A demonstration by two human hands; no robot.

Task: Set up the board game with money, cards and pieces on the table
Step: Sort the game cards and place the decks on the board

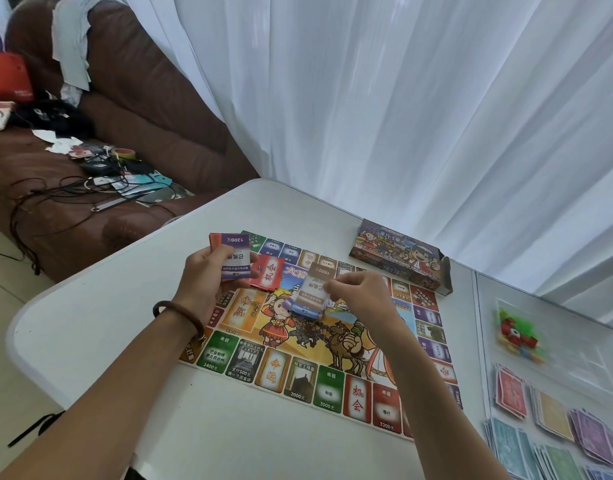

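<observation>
centre frame, left hand (208, 277) clamps the card stack (234, 266) as supply; right hand (357, 292) pinches one card (315, 285), seemingly dealing onto the board (298, 372).

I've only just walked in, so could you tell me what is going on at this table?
A person is setting up a board game. The left hand grips a stack of cards, and the right hand pinches a few more cards over the middle of the game board. A red card pile already lies on it. Beyond sits the game box, end flap open. At the right of the table are coloured paper stacks, probably money, and a bag of pieces.
</observation>
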